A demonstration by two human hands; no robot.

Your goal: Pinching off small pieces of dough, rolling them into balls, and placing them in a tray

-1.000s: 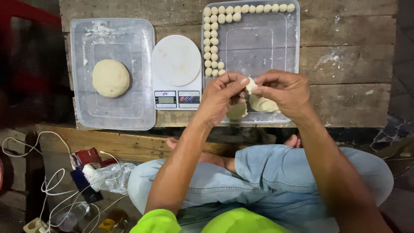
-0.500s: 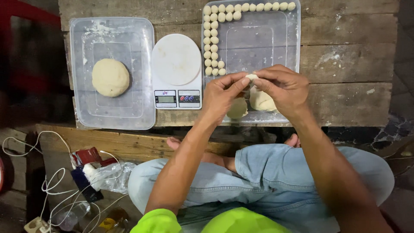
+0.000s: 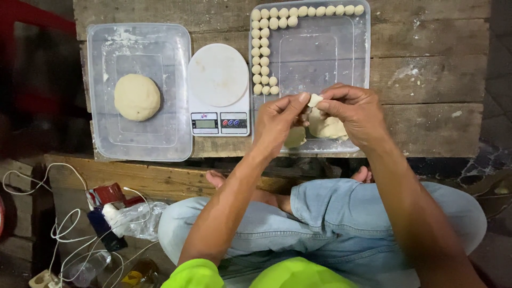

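My left hand (image 3: 277, 120) and right hand (image 3: 354, 114) are both pinched on a small dough piece (image 3: 315, 100) between them, over the near end of the plastic tray (image 3: 362, 64). It looks soft and sticky, so fingertips only. The bigger dough lump (image 3: 328, 128) sits just under my right hand.

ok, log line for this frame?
left hand: pinching dough piece | right hand: pinching same, holds dough lump | over tray

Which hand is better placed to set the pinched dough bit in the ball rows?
Left hand, probably: it is closer to the dough-ball rows, while the right hand holds the dough lump.
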